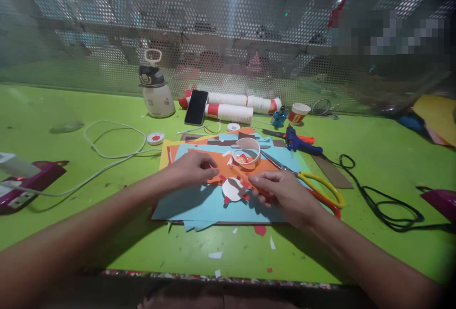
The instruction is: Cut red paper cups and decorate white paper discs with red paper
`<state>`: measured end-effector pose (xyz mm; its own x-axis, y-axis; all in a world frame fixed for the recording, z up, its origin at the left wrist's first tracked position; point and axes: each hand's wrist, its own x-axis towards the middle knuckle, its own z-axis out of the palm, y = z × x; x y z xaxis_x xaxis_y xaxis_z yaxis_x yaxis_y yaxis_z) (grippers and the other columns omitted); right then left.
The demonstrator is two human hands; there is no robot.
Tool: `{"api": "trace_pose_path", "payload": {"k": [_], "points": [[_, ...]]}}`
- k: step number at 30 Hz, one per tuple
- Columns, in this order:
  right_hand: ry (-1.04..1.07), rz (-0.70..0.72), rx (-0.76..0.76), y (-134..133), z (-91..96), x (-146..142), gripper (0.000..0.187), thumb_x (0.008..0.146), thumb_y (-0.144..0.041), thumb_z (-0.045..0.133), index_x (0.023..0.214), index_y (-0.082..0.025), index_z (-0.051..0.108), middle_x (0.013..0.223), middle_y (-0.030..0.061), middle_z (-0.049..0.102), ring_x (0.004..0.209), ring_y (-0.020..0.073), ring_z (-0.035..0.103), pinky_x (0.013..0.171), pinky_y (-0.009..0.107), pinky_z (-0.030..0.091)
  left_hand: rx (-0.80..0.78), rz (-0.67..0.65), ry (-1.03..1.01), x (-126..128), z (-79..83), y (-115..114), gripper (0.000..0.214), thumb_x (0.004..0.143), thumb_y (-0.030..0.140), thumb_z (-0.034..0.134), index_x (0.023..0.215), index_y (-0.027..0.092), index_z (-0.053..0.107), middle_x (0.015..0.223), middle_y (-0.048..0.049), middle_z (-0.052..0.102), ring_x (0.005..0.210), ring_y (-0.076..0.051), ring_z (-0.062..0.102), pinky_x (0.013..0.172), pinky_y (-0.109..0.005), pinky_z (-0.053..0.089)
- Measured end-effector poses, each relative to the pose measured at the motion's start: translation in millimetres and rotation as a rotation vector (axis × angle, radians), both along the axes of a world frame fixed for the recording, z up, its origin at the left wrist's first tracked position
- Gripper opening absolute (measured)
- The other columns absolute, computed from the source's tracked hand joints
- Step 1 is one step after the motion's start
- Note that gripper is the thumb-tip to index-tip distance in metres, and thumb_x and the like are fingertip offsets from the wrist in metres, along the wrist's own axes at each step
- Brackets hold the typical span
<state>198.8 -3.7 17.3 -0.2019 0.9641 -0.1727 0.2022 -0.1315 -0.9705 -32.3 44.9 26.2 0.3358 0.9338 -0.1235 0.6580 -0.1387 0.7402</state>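
My left hand (192, 168) rests with its fingers curled and pressed on an orange paper sheet (217, 169) that lies on a light blue sheet (199, 204). My right hand (281, 192) pinches the right edge of the orange paper beside a white paper disc (232, 189) with small red scraps around it. A white cup ring with red inside (246, 151) stands on the orange sheet just beyond my fingers. Yellow-and-red handled scissors (313, 188) lie right behind my right hand.
On the green table (71, 171): a blue glue gun (299, 142) with a black cord (377, 200), stacked paper cups (235, 105), a phone (196, 107), a water bottle (156, 90), a white cable (110, 150), a small cup (298, 112). A perforated metal screen (228, 24) stands behind.
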Motion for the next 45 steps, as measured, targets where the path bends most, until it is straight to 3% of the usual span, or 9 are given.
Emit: {"api": "trace_pose_path", "payload": {"k": [2, 6, 10, 18, 22, 28, 36, 41, 45], "points": [[0.030, -0.032, -0.050, -1, -3.8, -3, 0.040, 0.073, -0.050, 0.071, 0.058, -0.015, 0.058, 0.057, 0.0003, 0.057, 0.046, 0.0088, 0.045, 0.046, 0.024, 0.034, 0.007, -0.013, 0.044, 8, -8.6, -2, 0.022, 0.071, 0.038, 0.063, 0.078, 0.017, 0.066, 0.067, -0.0029, 0.066, 0.062, -0.018, 0.059, 0.056, -0.028, 0.041], [0.051, -0.123, -0.062, -6, -8.6, -8, 0.046, 0.072, -0.048, 0.072, 0.051, -0.020, 0.041, 0.048, -0.0084, 0.038, 0.044, 0.0063, 0.031, 0.044, 0.023, 0.020, 0.051, -0.028, 0.111, 19, -20.6, -3, 0.018, 0.068, 0.036, 0.063, 0.066, 0.020, 0.057, 0.065, -0.0012, 0.060, 0.061, -0.018, 0.053, 0.054, -0.028, 0.035], [0.049, -0.174, -0.073, -14, -10.9, -14, 0.045, 0.074, -0.046, 0.071, 0.053, -0.021, 0.039, 0.048, -0.0102, 0.029, 0.044, 0.0060, 0.024, 0.044, 0.023, 0.015, 0.090, -0.018, 0.138, 21, -27.5, -5, 0.015, 0.070, 0.032, 0.058, 0.062, 0.021, 0.052, 0.062, 0.0003, 0.056, 0.059, -0.017, 0.049, 0.052, -0.028, 0.031], [0.066, -0.191, -0.045, -30, -3.1, -26, 0.046, 0.078, -0.053, 0.066, 0.053, -0.020, 0.046, 0.045, -0.0077, 0.038, 0.038, 0.0064, 0.031, 0.038, 0.023, 0.021, 0.107, 0.040, 0.052, 19, -12.3, -19, 0.015, 0.073, 0.031, 0.058, 0.064, 0.021, 0.051, 0.062, 0.0013, 0.055, 0.061, -0.017, 0.050, 0.054, -0.028, 0.034], [0.008, -0.153, -0.013, -29, -9.1, -29, 0.047, 0.082, -0.052, 0.063, 0.051, -0.019, 0.049, 0.043, -0.0059, 0.042, 0.037, 0.0064, 0.032, 0.037, 0.023, 0.022, 0.022, 0.049, -0.077, 20, -7.8, -25, 0.014, 0.074, 0.029, 0.058, 0.066, 0.021, 0.050, 0.059, 0.0023, 0.059, 0.056, -0.015, 0.056, 0.051, -0.026, 0.039], [-0.148, -0.117, 0.060, -25, -13.7, -28, 0.050, 0.085, -0.050, 0.059, 0.048, -0.019, 0.047, 0.041, -0.0057, 0.038, 0.041, 0.0079, 0.031, 0.041, 0.024, 0.022, -0.170, 0.068, -0.330, 27, -13.9, -30, 0.014, 0.074, 0.020, 0.056, 0.067, 0.022, 0.044, 0.061, 0.0002, 0.066, 0.054, -0.016, 0.064, 0.049, -0.027, 0.050], [-0.393, -0.093, 0.251, -23, -19.5, -25, 0.050, 0.087, -0.044, 0.054, 0.046, -0.021, 0.036, 0.047, -0.0059, 0.028, 0.046, 0.0094, 0.027, 0.046, 0.026, 0.020, -0.294, 0.123, -0.496, 31, -14.8, -35, 0.016, 0.075, 0.018, 0.060, 0.068, 0.020, 0.046, 0.056, 0.0014, 0.065, 0.047, -0.013, 0.063, 0.047, -0.025, 0.050], [-0.512, -0.085, 0.443, -30, -18.8, -22, 0.046, 0.089, -0.039, 0.055, 0.049, -0.020, 0.045, 0.047, -0.0050, 0.035, 0.048, 0.0104, 0.032, 0.050, 0.028, 0.024, -0.372, 0.142, -0.545, 31, -13.4, -37, 0.017, 0.075, 0.016, 0.060, 0.067, 0.020, 0.045, 0.055, 0.0004, 0.067, 0.045, -0.012, 0.063, 0.047, -0.024, 0.049], [-0.547, -0.124, 0.537, -35, -3.9, -10, 0.038, 0.090, -0.036, 0.055, 0.056, -0.019, 0.056, 0.050, -0.0028, 0.047, 0.049, 0.0118, 0.042, 0.051, 0.027, 0.031, -0.386, 0.142, -0.569, 29, -11.0, -37, 0.020, 0.076, 0.018, 0.061, 0.068, 0.021, 0.043, 0.053, 0.0011, 0.065, 0.050, -0.014, 0.065, 0.047, -0.024, 0.050]]}}
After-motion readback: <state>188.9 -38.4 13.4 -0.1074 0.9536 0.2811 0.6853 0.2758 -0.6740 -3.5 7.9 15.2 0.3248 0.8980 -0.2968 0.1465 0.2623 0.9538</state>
